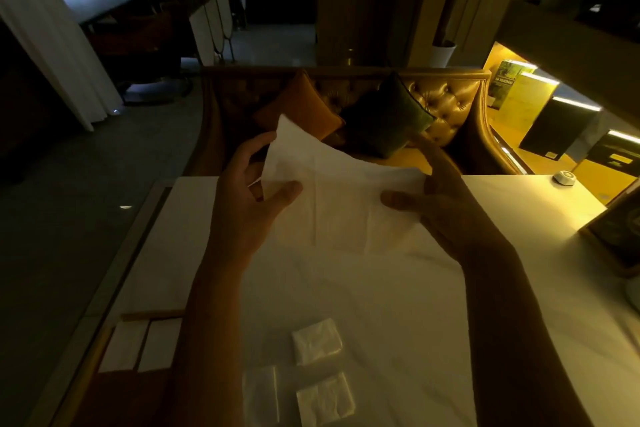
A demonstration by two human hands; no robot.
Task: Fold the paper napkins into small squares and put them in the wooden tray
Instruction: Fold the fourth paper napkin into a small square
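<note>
I see my left hand point(252, 194) and right hand point(440, 198) pinching the unfolded napkin's point(339, 191) side edges, thumbs in front, fingers behind; it hangs beyond the wooden tray point(152, 315); folded squares point(317, 341) lie right of the tray.

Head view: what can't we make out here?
All head view:
- Wooden tray: left forearm and the dark lower-left corner hide most of it.
- Right hand: fingers mostly behind the open napkin.
- Pale sheet near the bottom edge: too dim to identify.
- Framed thing, right edge: cut off.
</note>
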